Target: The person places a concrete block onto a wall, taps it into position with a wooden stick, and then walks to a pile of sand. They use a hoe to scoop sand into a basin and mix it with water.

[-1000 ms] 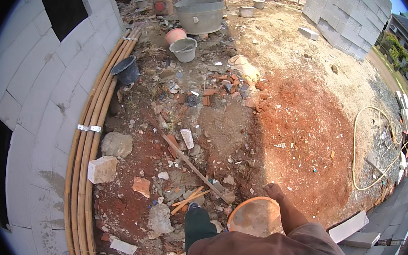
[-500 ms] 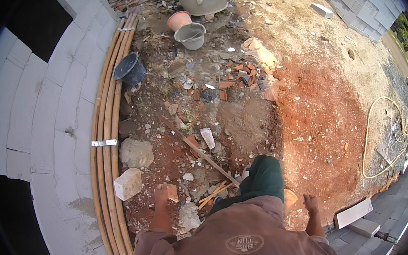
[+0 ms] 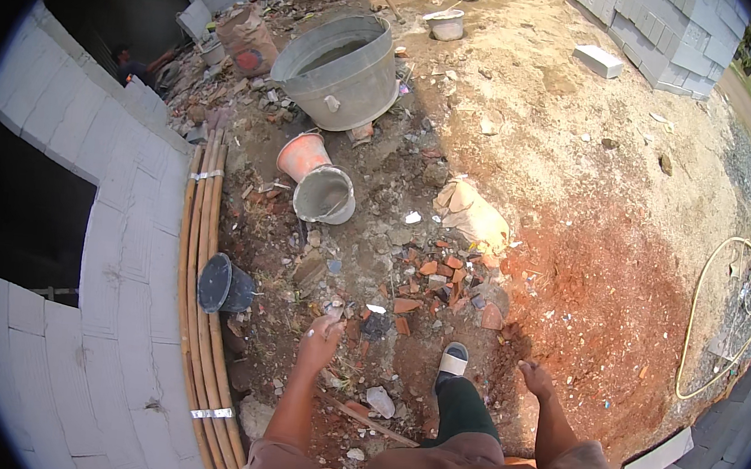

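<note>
Block wall (image 3: 131, 283) ran along the left; patch of red soil (image 3: 602, 320) lay right, partly sunlit. Large grey tub (image 3: 339, 100) stood far left. Strapped bamboo poles (image 3: 202, 344) lay along the wall foot. Dark bucket (image 3: 239, 294), nearest container to the left grip (image 3: 320, 342), sat tilted at the poles, left of that grip and apart from it. Orange bucket (image 3: 302, 157) and grey bucket (image 3: 325, 198) lay farther off, close together. Broken bricks (image 3: 443, 282) littered the ground ahead.

Left grip: fingers curled, no object seen in it; could not tell if fully closed. Right grip (image 3: 536, 379), near the soil: same reading.

One sandal (image 3: 454, 361) was set forward, short of the bricks. Looked like walking. Judged best: short, flat steps, weight tested before committing, loose shards skirted, both arms kept free for balance.
</note>
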`<action>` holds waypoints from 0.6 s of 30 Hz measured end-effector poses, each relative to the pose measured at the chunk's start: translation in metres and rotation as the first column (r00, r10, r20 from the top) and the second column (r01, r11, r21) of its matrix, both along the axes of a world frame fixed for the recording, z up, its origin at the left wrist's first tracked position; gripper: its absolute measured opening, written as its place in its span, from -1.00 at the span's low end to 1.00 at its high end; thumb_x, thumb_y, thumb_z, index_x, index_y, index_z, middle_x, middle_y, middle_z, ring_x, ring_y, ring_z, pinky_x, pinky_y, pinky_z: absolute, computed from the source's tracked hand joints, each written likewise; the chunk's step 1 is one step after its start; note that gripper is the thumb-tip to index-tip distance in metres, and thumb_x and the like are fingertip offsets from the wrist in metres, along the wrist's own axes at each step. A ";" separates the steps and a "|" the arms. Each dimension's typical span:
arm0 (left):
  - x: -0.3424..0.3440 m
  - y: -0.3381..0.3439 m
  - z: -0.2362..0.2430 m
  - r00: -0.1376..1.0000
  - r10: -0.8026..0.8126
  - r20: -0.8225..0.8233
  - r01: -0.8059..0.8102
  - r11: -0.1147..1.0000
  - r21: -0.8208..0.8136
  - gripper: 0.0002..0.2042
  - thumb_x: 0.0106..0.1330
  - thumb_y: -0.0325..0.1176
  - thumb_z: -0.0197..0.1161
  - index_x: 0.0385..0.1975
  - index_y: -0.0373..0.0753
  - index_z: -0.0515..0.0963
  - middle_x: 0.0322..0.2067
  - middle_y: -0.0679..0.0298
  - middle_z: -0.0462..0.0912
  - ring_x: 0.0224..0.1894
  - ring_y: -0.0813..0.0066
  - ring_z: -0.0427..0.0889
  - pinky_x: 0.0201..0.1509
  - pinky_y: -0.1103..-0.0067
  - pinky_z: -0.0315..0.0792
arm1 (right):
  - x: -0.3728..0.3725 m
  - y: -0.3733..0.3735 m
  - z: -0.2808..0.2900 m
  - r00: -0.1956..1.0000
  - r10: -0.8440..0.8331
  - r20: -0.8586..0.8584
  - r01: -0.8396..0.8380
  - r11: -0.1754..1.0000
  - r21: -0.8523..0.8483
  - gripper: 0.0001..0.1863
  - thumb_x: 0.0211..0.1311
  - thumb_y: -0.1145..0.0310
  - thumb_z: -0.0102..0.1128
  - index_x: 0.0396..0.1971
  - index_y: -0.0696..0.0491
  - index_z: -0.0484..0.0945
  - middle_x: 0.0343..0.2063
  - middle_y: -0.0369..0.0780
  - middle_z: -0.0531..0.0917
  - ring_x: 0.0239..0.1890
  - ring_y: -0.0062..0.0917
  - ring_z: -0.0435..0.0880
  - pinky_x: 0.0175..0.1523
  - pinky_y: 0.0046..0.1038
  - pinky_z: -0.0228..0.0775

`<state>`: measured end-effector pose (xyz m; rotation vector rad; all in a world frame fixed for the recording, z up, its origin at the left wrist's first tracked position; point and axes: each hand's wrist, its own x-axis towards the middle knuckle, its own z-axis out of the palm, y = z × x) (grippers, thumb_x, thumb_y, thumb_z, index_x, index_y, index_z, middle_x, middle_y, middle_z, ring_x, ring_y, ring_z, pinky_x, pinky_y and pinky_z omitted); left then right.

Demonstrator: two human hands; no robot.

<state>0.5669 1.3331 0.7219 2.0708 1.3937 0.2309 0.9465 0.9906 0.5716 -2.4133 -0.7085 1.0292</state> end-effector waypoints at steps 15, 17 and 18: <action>-0.053 -0.042 -0.048 0.637 0.310 -0.706 -0.742 0.494 -0.452 -0.52 0.22 0.02 0.09 -0.16 -0.33 0.55 -0.18 -0.02 0.60 -0.06 0.06 0.55 -0.03 0.32 0.41 | 0.204 0.194 0.053 0.998 0.061 0.012 -0.060 0.993 -0.098 -0.61 0.17 0.14 0.14 -0.37 0.24 0.60 -0.50 -0.21 0.65 -0.48 -0.47 0.58 -0.29 -0.42 0.42; -0.010 0.013 -0.073 0.656 0.323 -0.682 -0.731 0.498 -0.467 -0.52 0.22 0.02 0.09 -0.16 -0.33 0.55 -0.19 -0.02 0.60 -0.07 0.05 0.55 -0.04 0.32 0.41 | 0.236 0.240 0.050 0.979 -0.186 -0.079 0.188 0.982 0.016 -0.60 0.15 0.12 0.15 -0.39 0.24 0.61 -0.53 -0.22 0.64 -0.51 -0.50 0.56 -0.34 -0.43 0.41; -0.016 0.034 -0.070 0.612 0.344 -0.712 -0.764 0.491 -0.419 -0.53 0.22 0.02 0.09 -0.16 -0.33 0.56 -0.19 -0.02 0.60 -0.07 0.05 0.55 -0.04 0.32 0.41 | 0.215 0.297 0.089 0.957 -0.225 -0.185 0.231 0.973 0.013 -0.58 0.16 0.11 0.15 -0.32 0.24 0.60 -0.53 -0.21 0.64 -0.51 -0.53 0.56 -0.36 -0.47 0.39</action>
